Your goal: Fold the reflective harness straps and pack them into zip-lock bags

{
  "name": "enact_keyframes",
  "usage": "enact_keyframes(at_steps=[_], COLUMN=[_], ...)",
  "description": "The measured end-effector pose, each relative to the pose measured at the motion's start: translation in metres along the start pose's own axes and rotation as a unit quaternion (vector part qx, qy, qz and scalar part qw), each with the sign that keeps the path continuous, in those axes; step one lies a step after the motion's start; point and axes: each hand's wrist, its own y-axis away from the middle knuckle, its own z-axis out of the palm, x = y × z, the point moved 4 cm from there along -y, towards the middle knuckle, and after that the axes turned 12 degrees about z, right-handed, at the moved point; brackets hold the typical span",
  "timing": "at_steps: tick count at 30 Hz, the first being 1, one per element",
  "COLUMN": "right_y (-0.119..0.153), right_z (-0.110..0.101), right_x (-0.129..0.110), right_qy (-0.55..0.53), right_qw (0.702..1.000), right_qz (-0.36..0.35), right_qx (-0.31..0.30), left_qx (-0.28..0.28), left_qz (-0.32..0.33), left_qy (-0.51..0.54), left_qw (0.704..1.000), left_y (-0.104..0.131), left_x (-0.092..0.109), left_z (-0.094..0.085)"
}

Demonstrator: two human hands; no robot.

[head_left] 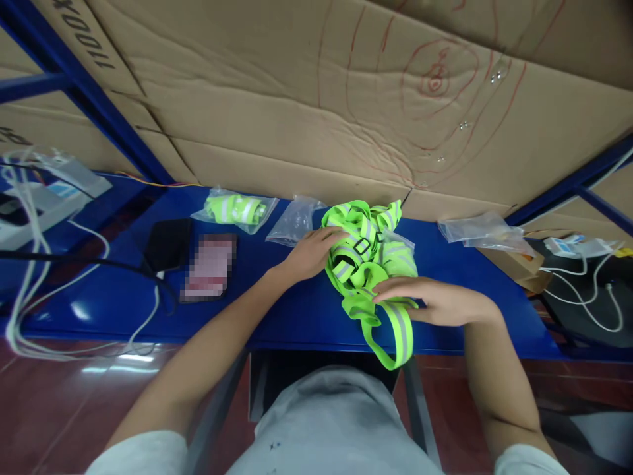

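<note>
A tangle of neon yellow-green reflective straps (366,284) with grey stripes and black buckles lies on the blue table. One loop of it hangs over the front edge. My left hand (312,252) rests against the left side of the pile, fingers stretched out and partly over it. From the right, my right hand (438,298) reaches to the front part, its fingers extended along the strap and the thumb side apart. Its fingertips are partly hidden. A clear plastic bag with more of the green strap (398,257) sits at the pile's right side.
Left of the pile lie an empty clear bag (294,221), a bag with a rolled green strap (237,210), a phone (208,267) and a black flat device (168,243). White cables (30,290) run at far left. More clear bags (482,231) lie at right, before cardboard (297,119).
</note>
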Motion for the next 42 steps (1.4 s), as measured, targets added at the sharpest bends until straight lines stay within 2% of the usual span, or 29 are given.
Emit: enact_keyframes(at_steps=[2, 5, 6, 8, 10, 11, 13, 15, 17, 19, 22, 25, 27, 29, 32, 34, 37, 39, 42], right_y=[-0.009, -0.033, -0.041, -0.051, -0.048, -0.043, -0.028, -0.015, -0.012, -0.023, -0.052, -0.068, -0.067, -0.061, -0.051, -0.050, -0.059, -0.065, -0.070], right_z=[-0.011, -0.022, -0.022, -0.019, -0.019, -0.022, -0.036, -0.055, -0.070, -0.077, -0.078, -0.086, -0.095, -0.104, -0.117, -0.121, -0.121, -0.118, -0.114], right_x=[0.002, 0.010, 0.013, 0.019, 0.023, 0.024, 0.022, 0.014, 0.002, -0.012, -0.029, -0.032, -0.030, -0.028, -0.026, -0.026, -0.021, -0.013, -0.004], right_qy=[-0.009, 0.037, 0.057, 0.086, 0.099, 0.108, 0.147, 0.206, 0.251, 0.262, 0.212, 0.157, 0.129, 0.104, 0.077, 0.096, 0.145, 0.148, 0.118], right_qw=[1.000, 0.993, 0.991, 0.990, 0.990, 0.989, 0.982, 0.958, 0.933, 0.932, 0.960, 0.962, 0.951, 0.933, 0.892, 0.868, 0.875, 0.892, 0.897], right_qz=[-0.001, 0.037, 0.056, 0.087, 0.100, 0.096, 0.080, 0.072, 0.078, 0.080, 0.066, 0.068, 0.068, 0.061, 0.040, 0.027, 0.044, 0.082, 0.112], right_qx=[0.020, 0.103, 0.105, 0.066, 0.028, 0.033, 0.091, 0.187, 0.247, 0.238, 0.168, 0.212, 0.274, 0.339, 0.444, 0.486, 0.459, 0.418, 0.411], left_qx=[0.031, 0.047, 0.040, 0.024, 0.018, 0.020, 0.031, 0.053, 0.088, 0.133, 0.214, 0.301, 0.377, 0.411, 0.407, 0.371, 0.319, 0.325, 0.353], left_qz=[-0.010, -0.018, -0.017, -0.019, -0.036, -0.048, -0.074, -0.101, -0.128, -0.143, -0.134, -0.124, -0.134, -0.146, -0.166, -0.169, -0.158, -0.163, -0.171], left_qy=[0.008, 0.013, 0.016, 0.021, 0.029, 0.035, 0.052, 0.076, 0.106, 0.139, 0.185, 0.222, 0.338, 0.420, 0.498, 0.541, 0.564, 0.547, 0.517], left_qw=[0.999, 0.999, 0.999, 0.999, 0.999, 0.998, 0.995, 0.991, 0.982, 0.971, 0.950, 0.919, 0.852, 0.796, 0.747, 0.735, 0.745, 0.754, 0.761], left_y=[-0.002, -0.004, -0.005, -0.004, -0.002, -0.001, 0.000, -0.002, -0.009, -0.025, -0.064, -0.102, -0.117, -0.123, -0.120, -0.118, -0.117, -0.115, -0.112], left_x=[0.003, 0.009, 0.011, 0.012, 0.010, 0.009, 0.006, 0.003, -0.001, -0.008, -0.018, -0.026, -0.031, -0.032, -0.030, -0.027, -0.024, -0.025, -0.026], left_z=[-0.004, -0.007, -0.006, -0.003, 0.002, 0.004, 0.010, 0.013, 0.010, 0.000, -0.031, -0.069, -0.085, -0.091, -0.085, -0.076, -0.066, -0.064, -0.067])
